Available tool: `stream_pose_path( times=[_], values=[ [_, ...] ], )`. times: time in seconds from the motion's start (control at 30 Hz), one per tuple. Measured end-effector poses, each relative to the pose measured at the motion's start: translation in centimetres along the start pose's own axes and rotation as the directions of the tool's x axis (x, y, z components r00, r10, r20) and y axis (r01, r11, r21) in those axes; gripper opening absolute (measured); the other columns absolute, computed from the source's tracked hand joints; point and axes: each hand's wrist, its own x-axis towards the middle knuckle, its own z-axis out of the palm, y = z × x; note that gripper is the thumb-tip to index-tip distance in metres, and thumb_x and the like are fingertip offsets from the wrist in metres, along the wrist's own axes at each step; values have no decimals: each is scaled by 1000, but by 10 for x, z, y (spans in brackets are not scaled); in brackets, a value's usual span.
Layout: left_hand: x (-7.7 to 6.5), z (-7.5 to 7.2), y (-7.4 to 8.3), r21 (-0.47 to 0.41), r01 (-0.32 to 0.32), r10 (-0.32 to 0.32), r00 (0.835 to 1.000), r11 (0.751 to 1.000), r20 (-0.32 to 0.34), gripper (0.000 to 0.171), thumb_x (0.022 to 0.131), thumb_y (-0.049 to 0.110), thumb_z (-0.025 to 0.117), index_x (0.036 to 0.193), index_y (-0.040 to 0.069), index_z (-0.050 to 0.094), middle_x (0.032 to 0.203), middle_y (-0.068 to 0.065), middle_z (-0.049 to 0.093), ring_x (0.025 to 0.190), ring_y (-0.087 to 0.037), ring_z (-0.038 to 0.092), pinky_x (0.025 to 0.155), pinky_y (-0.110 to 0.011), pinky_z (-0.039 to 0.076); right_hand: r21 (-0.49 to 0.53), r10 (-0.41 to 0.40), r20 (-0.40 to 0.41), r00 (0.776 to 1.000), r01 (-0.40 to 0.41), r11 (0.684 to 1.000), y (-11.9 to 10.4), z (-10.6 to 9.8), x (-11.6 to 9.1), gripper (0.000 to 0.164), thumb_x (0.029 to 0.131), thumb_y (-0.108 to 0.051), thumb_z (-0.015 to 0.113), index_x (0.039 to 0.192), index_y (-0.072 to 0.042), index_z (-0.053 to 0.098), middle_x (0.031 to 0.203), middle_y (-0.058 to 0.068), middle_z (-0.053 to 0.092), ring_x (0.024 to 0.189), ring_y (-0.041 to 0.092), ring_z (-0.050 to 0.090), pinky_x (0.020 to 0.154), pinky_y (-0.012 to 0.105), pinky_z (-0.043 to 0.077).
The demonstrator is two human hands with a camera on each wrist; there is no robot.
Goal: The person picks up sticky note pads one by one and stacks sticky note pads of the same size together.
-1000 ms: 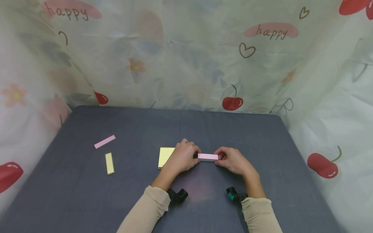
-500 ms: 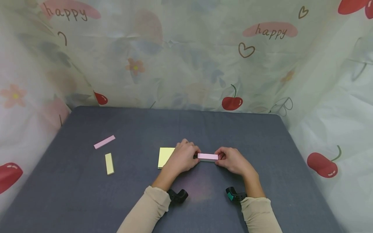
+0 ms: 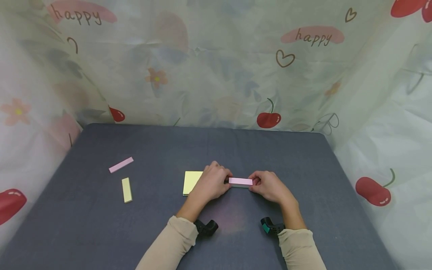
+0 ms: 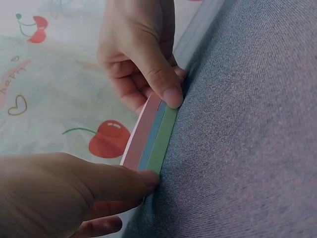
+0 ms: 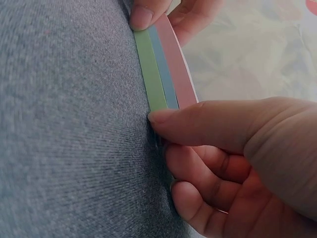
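A small stack of narrow sticky note pads (image 3: 240, 181) lies near the table's middle. Seen from the side, it has a pink layer (image 4: 141, 139) on top, a thin blue one (image 4: 152, 137) beneath and a green one (image 5: 151, 74) at the bottom, against the cloth. My left hand (image 3: 212, 181) pinches the stack's left end with thumb and fingers. At the opposite end, my right hand (image 3: 270, 186) pinches it likewise. Partly covered by my left hand is a square yellow sticky note pad (image 3: 192, 181).
Off to the left lie a pink strip pad (image 3: 121, 165), set at a slant, and a pale yellow strip pad (image 3: 126, 190) nearer the front. Dark grey cloth covers the table (image 3: 162, 146). A printed curtain (image 3: 216, 67) hangs behind it and along both sides.
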Motion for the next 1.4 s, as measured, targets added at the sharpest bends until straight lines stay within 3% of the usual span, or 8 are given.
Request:
stream_pose_path(
  times=[0.27,0.43,0.6,0.77,0.97,1.2,1.4],
  values=[
    [-4,-1,-6,-26,-3,3,1000,1000,5,20,88,26,80,108,23,79,102,3,74,103,-21,56,86,-40,46,50,14,32,999,-15,999,1,5,3,18,85,-10,79,101,-8,72,80,0,66,69,11,56,63,23,45],
    [-8,-7,-14,-141,10,-6,1000,990,27,32,87,33,82,116,22,76,112,3,69,108,-21,54,94,-43,46,85,15,51,999,-19,996,3,9,6,19,85,-11,80,102,-8,72,80,0,65,69,12,55,63,22,43],
    [-12,-13,-24,-238,11,-12,1000,971,-2,50,85,45,81,129,23,69,127,3,63,119,-24,52,102,-48,44,96,8,52,999,-13,995,5,9,6,19,85,-11,80,102,-8,71,80,0,64,70,12,55,63,22,43],
    [-17,-18,-32,-177,18,-27,999,984,-46,70,86,63,72,145,28,56,149,2,50,138,-27,42,112,-53,38,96,3,50,999,-8,995,6,7,5,19,85,-12,79,101,-8,71,79,0,63,69,13,54,63,22,42],
    [-24,-30,-40,-99,40,-43,999,994,-25,90,85,75,63,159,31,36,168,-2,29,155,-36,24,124,-63,17,106,9,44,999,-14,994,6,5,4,18,86,-10,78,102,-7,70,79,1,63,69,14,54,62,23,43],
    [-33,-39,-62,-9,34,-35,997,999,-69,95,86,83,52,163,36,23,173,-1,15,159,-39,14,124,-67,11,114,8,38,999,-13,993,6,5,3,18,86,-10,78,102,-7,70,79,2,63,69,14,53,61,23,41],
    [-40,-48,-84,66,110,-105,991,992,-83,93,86,87,43,163,41,16,174,1,11,160,-40,6,125,-66,9,123,9,33,999,-13,992,7,6,2,19,86,-11,77,103,-7,70,78,2,61,69,14,51,61,23,40]
  ],
)
